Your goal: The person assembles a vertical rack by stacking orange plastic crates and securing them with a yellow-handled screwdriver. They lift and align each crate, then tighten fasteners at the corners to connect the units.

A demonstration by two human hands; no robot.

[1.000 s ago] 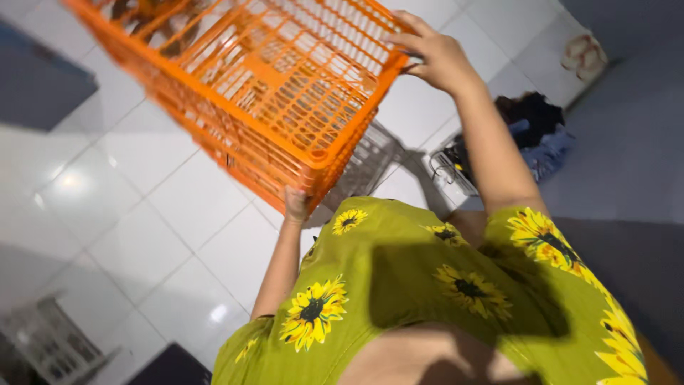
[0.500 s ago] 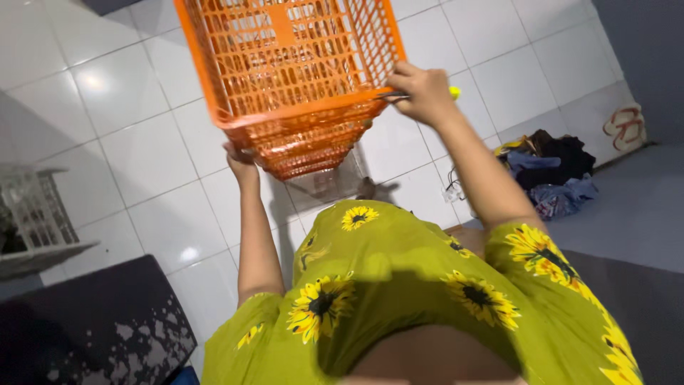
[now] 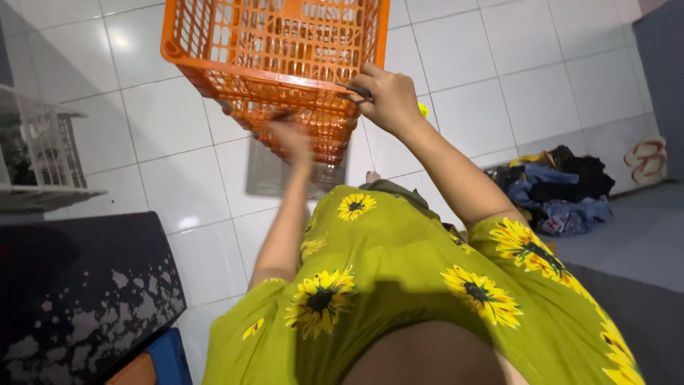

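Observation:
An orange plastic lattice basket (image 3: 274, 50) is held up in the air in front of me, above a white tiled floor. My right hand (image 3: 385, 96) grips its near rim on the right side. My left hand (image 3: 291, 137) is blurred and sits under the basket's lower edge, touching its underside. I wear a green dress with sunflower prints (image 3: 399, 285). The inside of the basket looks empty as far as the lattice shows.
A pile of dark and blue clothes (image 3: 563, 187) lies on the floor at right, near a pair of sandals (image 3: 645, 157). A white wire rack (image 3: 43, 153) stands at left. A dark speckled surface (image 3: 85, 285) fills the lower left.
The basket has swung from tilted at my left to nearly level in front of me. My view has turned, bringing the rack and dark surface in at left.

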